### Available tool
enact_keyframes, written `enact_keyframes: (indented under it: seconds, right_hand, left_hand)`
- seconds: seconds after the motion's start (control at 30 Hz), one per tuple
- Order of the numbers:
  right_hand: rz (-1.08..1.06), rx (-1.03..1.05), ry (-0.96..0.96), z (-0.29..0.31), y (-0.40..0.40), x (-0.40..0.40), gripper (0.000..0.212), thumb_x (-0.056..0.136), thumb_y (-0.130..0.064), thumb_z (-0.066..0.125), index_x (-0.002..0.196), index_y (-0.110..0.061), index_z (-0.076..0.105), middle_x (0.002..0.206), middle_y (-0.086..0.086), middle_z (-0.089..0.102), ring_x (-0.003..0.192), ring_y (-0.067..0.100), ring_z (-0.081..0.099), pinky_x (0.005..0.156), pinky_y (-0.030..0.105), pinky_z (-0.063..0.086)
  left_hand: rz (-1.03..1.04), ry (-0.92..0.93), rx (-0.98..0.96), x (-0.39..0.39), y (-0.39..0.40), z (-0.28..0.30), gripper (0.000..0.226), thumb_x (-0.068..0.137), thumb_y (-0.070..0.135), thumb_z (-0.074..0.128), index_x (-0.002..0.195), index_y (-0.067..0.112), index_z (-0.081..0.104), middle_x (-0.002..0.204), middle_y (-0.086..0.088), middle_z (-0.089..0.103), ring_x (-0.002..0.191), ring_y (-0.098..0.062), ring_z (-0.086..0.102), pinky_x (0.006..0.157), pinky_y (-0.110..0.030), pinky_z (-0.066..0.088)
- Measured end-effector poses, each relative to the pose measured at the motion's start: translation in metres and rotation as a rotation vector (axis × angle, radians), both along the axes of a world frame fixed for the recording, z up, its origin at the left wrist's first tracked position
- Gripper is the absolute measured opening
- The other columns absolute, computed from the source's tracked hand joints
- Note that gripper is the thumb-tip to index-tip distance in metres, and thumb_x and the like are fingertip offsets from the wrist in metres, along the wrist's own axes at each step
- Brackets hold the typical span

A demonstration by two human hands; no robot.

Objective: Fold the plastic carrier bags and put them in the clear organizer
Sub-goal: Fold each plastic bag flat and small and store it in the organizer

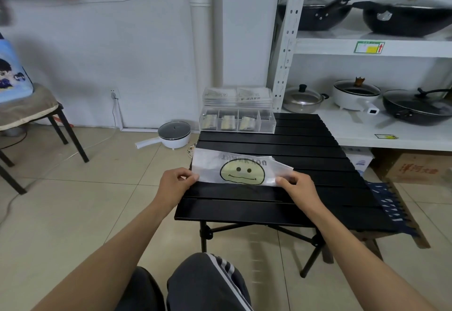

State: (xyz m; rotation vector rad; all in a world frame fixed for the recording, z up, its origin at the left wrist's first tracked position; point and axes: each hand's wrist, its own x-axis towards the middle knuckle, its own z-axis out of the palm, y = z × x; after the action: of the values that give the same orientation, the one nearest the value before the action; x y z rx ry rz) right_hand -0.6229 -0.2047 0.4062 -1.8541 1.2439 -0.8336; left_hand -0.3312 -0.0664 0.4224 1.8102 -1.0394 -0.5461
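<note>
A white plastic carrier bag (210,166) with a yellow smiley face lies flattened across the black slatted table (281,200). My left hand (175,183) pinches its near left corner. My right hand (297,187) pinches its near right edge. At the table's far left corner stands the clear organizer (265,123), its lid raised behind it. Three of its compartments hold folded bags (228,122); the rightmost compartment looks empty.
A white shelf unit (367,48) with black woks and pots stands to the right of the table. A small white pan (174,135) sits on the tiled floor left of the table. A chair (31,112) stands at far left. My knees are below the table's near edge.
</note>
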Motion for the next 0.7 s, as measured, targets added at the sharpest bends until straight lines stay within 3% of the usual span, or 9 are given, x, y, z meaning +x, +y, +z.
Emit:
enact_keyframes:
  seconds: [0.1, 0.23, 0.37, 0.5, 0.7]
  right_hand:
    - [-0.006, 0.011, -0.008, -0.001, -0.004, -0.001, 0.002, 0.088, -0.030, 0.069, 0.087, -0.028, 0.070, 0.087, -0.009, 0.070, 0.084, 0.010, 0.065, 0.076, 0.030, 0.050]
    - [-0.116, 0.013, 0.015, -0.005, -0.010, 0.005, 0.008, 0.090, -0.028, 0.066, 0.083, -0.023, 0.068, 0.085, -0.006, 0.069, 0.084, 0.014, 0.064, 0.078, 0.036, 0.050]
    - [-0.234, 0.004, 0.075, -0.006, -0.011, 0.016, 0.012, 0.092, -0.028, 0.060, 0.084, -0.022, 0.067, 0.083, -0.005, 0.068, 0.084, 0.019, 0.063, 0.081, 0.038, 0.049]
    - [-0.311, -0.081, 0.188, -0.009, -0.008, 0.025, 0.014, 0.095, -0.025, 0.052, 0.089, -0.022, 0.065, 0.084, -0.005, 0.066, 0.083, 0.021, 0.060, 0.091, 0.040, 0.042]
    - [-0.385, -0.226, 0.283, -0.013, 0.003, 0.031, 0.021, 0.098, -0.024, 0.045, 0.092, -0.022, 0.064, 0.083, -0.004, 0.067, 0.082, 0.021, 0.058, 0.080, 0.036, 0.030]
  left_hand:
    - [-0.007, 0.110, 0.031, 0.002, -0.006, -0.001, 0.018, 0.091, 0.019, 0.063, 0.085, 0.004, 0.069, 0.058, -0.006, 0.062, 0.052, -0.015, 0.051, 0.057, -0.020, 0.043]
    - [0.000, 0.255, -0.001, 0.001, -0.010, -0.005, 0.015, 0.093, 0.008, 0.060, 0.091, -0.006, 0.065, 0.077, -0.019, 0.071, 0.061, -0.019, 0.069, 0.058, -0.018, 0.054]
    - [0.053, 0.286, -0.009, -0.002, -0.014, -0.006, 0.021, 0.095, 0.015, 0.058, 0.091, -0.004, 0.065, 0.080, -0.019, 0.071, 0.068, -0.023, 0.072, 0.060, -0.020, 0.056]
    - [0.096, 0.161, 0.063, -0.004, -0.017, -0.008, 0.024, 0.096, 0.019, 0.056, 0.087, -0.002, 0.065, 0.070, -0.017, 0.070, 0.057, -0.018, 0.069, 0.058, -0.022, 0.056]
    - [0.180, -0.034, 0.123, -0.014, -0.015, -0.005, 0.024, 0.097, 0.025, 0.049, 0.086, 0.008, 0.063, 0.060, -0.009, 0.066, 0.047, -0.014, 0.055, 0.055, -0.025, 0.048]
